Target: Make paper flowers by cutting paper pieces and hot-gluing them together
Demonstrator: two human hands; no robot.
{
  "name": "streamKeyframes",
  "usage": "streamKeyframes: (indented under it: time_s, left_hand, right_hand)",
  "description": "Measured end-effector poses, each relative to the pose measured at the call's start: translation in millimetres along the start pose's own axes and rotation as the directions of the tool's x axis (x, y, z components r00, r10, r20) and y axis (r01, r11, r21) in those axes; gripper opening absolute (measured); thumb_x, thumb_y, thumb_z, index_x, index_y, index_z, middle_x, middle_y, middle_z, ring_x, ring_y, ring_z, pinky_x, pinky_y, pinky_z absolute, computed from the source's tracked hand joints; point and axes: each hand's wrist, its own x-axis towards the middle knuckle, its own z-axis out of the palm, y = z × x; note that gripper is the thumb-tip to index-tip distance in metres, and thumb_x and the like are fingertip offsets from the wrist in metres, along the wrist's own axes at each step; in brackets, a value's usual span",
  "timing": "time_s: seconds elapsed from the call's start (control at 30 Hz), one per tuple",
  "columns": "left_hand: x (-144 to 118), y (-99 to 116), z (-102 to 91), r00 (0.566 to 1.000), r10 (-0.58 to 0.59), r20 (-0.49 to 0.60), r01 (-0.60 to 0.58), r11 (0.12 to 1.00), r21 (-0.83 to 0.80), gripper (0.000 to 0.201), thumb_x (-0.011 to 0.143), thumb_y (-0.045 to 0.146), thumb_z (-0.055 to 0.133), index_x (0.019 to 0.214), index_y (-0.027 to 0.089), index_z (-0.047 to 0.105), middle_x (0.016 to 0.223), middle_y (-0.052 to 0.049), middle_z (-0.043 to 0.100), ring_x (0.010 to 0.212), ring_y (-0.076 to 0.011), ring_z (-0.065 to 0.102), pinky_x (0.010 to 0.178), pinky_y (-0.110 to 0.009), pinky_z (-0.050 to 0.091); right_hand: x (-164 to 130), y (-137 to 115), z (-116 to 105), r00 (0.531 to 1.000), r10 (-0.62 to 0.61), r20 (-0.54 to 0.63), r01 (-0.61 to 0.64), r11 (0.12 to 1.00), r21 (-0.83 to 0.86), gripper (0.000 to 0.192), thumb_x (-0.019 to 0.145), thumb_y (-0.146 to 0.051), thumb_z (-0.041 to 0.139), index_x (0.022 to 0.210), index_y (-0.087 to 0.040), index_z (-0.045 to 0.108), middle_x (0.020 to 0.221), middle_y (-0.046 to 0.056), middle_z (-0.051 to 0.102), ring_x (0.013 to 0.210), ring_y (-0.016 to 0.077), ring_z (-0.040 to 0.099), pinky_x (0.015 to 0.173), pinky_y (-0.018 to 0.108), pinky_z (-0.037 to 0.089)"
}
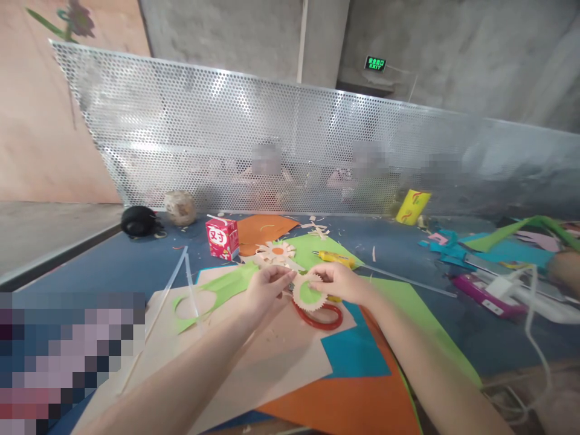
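Both hands, the left hand (pixel 267 283) and the right hand (pixel 338 281), are pinching a fringed paper ring (pixel 309 294) just above the red hoop (pixel 318 316), seemingly shaping its fringe, which needs small careful finger turns.

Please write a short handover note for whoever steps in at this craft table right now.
Left hand and right hand together hold a beige fringed paper ring above the red ring.
A finished paper flower lies behind, near the red carton and yellow glue gun.
Done: ring cut and fringed.
Left: cannot tell from this view.
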Motion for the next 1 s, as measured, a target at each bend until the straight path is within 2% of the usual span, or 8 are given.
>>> streamKeyframes:
  time_s: [0.1,0.23,0.33,0.4,0.47,0.67,0.73,1.0]
  left_hand:
    - [5,-1,-3.5,0.998,0.055,-0.007,-0.053,0.987,0.151,0.028,0.073,0.042,0.045,0.070,0.017,0.056,0.063,-0.003,0.061,0.058,-0.0142,0.057,0.053,-0.024,0.042]
    - [12,-5,-17.6,0.984,0.176,-0.032,-0.149,0.904,0.400,0.021,0.074,0.037,0.046,0.073,0.021,0.059,0.081,-0.005,0.065,0.079,-0.0203,0.057,0.075,-0.033,0.041]
    - [17,-11,-28.8,0.972,0.225,-0.068,-0.152,0.823,0.548,0.016,0.066,0.035,0.058,0.075,0.024,0.063,0.102,-0.006,0.062,0.105,-0.0281,0.047,0.090,-0.039,0.031]
    - [20,-15,-32.8,0.968,0.227,-0.107,-0.114,0.779,0.616,0.024,0.067,0.039,0.057,0.083,0.024,0.065,0.108,-0.010,0.059,0.110,-0.0336,0.041,0.091,-0.047,0.026]
    - [25,-19,-34.0,0.965,0.224,-0.133,-0.083,0.748,0.659,0.036,0.071,0.047,0.050,0.094,0.023,0.064,0.109,-0.014,0.058,0.110,-0.0373,0.039,0.089,-0.053,0.024]
    - [37,-20,-35.2,0.963,0.265,0.050,-0.233,0.726,0.647,0.039,0.079,0.048,0.038,0.083,0.022,0.066,0.101,-0.006,0.064,0.100,-0.0243,0.051,0.088,-0.034,0.032]
    - [39,-20,-37.5,0.961,0.269,0.072,-0.254,0.742,0.621,0.039,0.079,0.049,0.037,0.083,0.023,0.066,0.098,-0.004,0.065,0.097,-0.0231,0.053,0.086,-0.032,0.033]
    - [43,-25,-43.4,0.964,0.253,-0.076,-0.198,0.882,0.427,0.028,0.063,0.044,0.059,0.082,0.025,0.068,0.086,-0.003,0.068,0.094,-0.0294,0.053,0.089,-0.041,0.030]
  right_hand:
    - [-1,1,1,1.000,0.002,0.011,-0.002,0.999,-0.036,0.015,0.077,-0.029,0.053,0.081,-0.016,0.058,0.071,0.001,0.058,0.062,0.0124,0.053,0.057,0.023,0.040]
    - [-2,-1,6,0.999,-0.001,0.035,0.003,0.997,-0.074,0.018,0.080,-0.032,0.050,0.081,-0.018,0.060,0.076,0.002,0.062,0.067,0.0143,0.055,0.059,0.024,0.041]
    - [-3,-5,10,0.993,-0.058,-0.106,0.029,0.966,-0.259,0.016,0.081,-0.030,0.048,0.081,-0.020,0.061,0.080,0.002,0.061,0.068,0.0138,0.054,0.061,0.025,0.040]
    - [-3,-7,12,0.973,-0.113,-0.203,0.021,0.912,-0.410,0.016,0.082,-0.028,0.046,0.080,-0.022,0.061,0.081,0.001,0.060,0.064,0.0122,0.051,0.059,0.025,0.039]
    - [-3,-8,13,0.966,-0.128,-0.225,0.010,0.887,-0.462,0.017,0.083,-0.027,0.044,0.080,-0.022,0.060,0.081,0.000,0.060,0.062,0.0111,0.050,0.057,0.024,0.039]
    - [-1,-6,18,0.978,-0.111,-0.179,0.018,0.890,-0.456,0.015,0.083,-0.024,0.045,0.082,-0.022,0.060,0.081,0.000,0.062,0.066,0.0114,0.054,0.057,0.022,0.039]
    - [-1,-6,19,0.980,-0.111,-0.168,0.022,0.889,-0.457,0.016,0.083,-0.024,0.044,0.081,-0.022,0.060,0.080,0.000,0.063,0.067,0.0118,0.054,0.057,0.023,0.039]
    - [-1,-5,21,0.981,-0.123,-0.153,0.038,0.884,-0.467,0.017,0.083,-0.023,0.043,0.079,-0.022,0.060,0.079,0.000,0.063,0.068,0.0124,0.055,0.058,0.023,0.039]
